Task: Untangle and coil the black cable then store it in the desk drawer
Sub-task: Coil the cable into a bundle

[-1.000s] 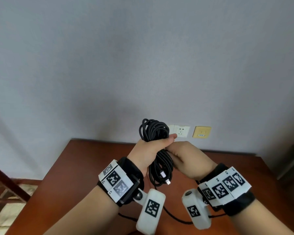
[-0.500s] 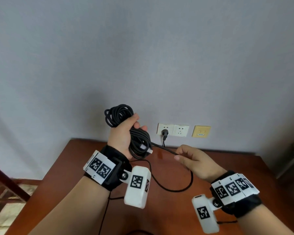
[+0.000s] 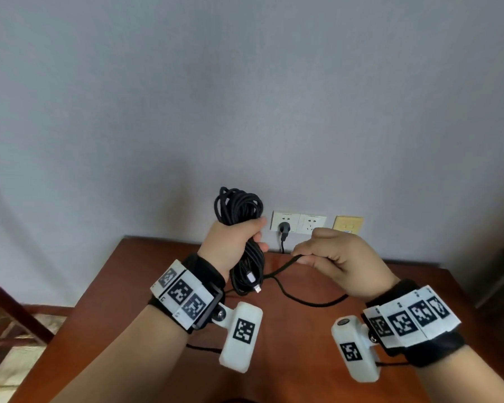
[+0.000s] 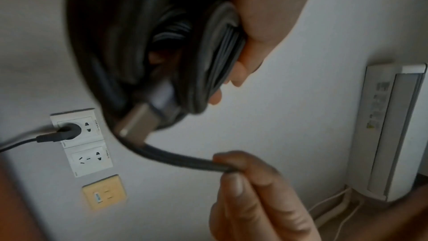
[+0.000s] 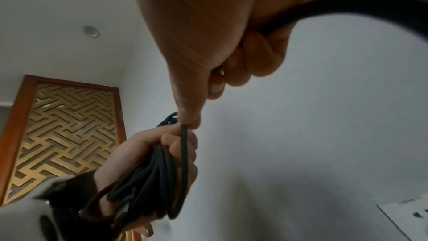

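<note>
My left hand [image 3: 233, 242] grips a bundle of black cable [image 3: 240, 207] held upright above the brown desk [image 3: 157, 286]; loops stick out above and below the fist. A silver connector [image 3: 252, 279] dangles in the lower loops, seen close in the left wrist view as the connector [image 4: 139, 124]. My right hand [image 3: 332, 257] pinches a loose strand [image 3: 282, 267] running from the bundle, and the slack [image 3: 309, 301] sags onto the desk. In the right wrist view the strand [image 5: 184, 153] leaves my thumb tip toward the bundle [image 5: 150, 180]. No drawer is in view.
White wall sockets [image 3: 298, 222] sit just above the desk's back edge, with a black plug [image 3: 284, 229] in the left one and a yellow plate [image 3: 348, 225] to the right. A white air conditioner [image 4: 382, 131] stands by the wall. A wooden lattice screen [image 5: 62, 131] is at left.
My left hand brought the bundle back right and lower toward the right hand. The right hand rose and closed in, shortening the stretched strand between them.
</note>
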